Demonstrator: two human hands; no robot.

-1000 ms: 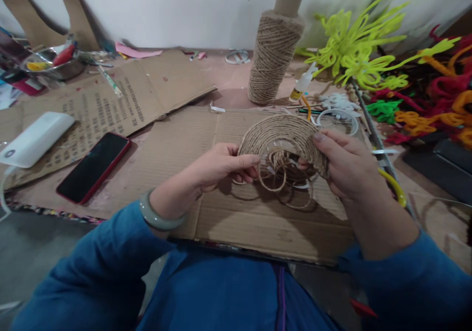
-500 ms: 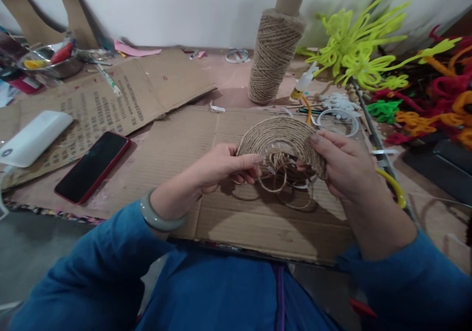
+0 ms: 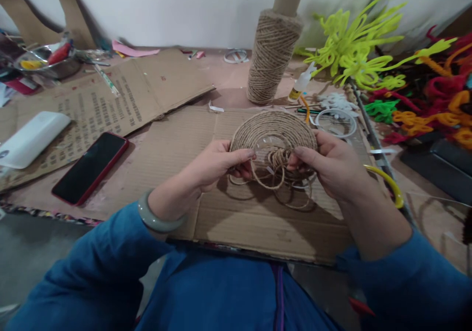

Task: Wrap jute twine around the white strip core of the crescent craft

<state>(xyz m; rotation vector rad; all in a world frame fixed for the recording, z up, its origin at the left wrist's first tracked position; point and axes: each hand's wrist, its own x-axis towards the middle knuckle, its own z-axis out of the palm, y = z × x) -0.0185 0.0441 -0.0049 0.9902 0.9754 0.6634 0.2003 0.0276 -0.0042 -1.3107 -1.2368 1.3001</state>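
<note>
A flat round piece of coiled jute twine [image 3: 273,121] is held between my two hands above the cardboard sheet [image 3: 236,220]. My left hand [image 3: 216,164] pinches its left side, thumb on top and fingers underneath. On the opposite side, my right hand [image 3: 332,166] is closed around the rim, its thumb reaching in to the inner edge. Through the open middle shows a bundle of looped twine [image 3: 279,157], with loose loops hanging below onto the cardboard. The fingers under the coil are partly hidden.
A tall twine spool [image 3: 273,55] and a small glue bottle [image 3: 300,84] stand behind. To the left lie a phone [image 3: 90,168], a white device [image 3: 33,139] and printed cardboard [image 3: 147,92]. Yellow fuzzy-wire flowers [image 3: 354,50] and a yellow ring-shaped handle [image 3: 391,186] are right.
My right hand has shifted inward and lower, its thumb moving from the coil's outer right edge to the inner edge. The coil now shows more of its top face. My left hand keeps its hold.
</note>
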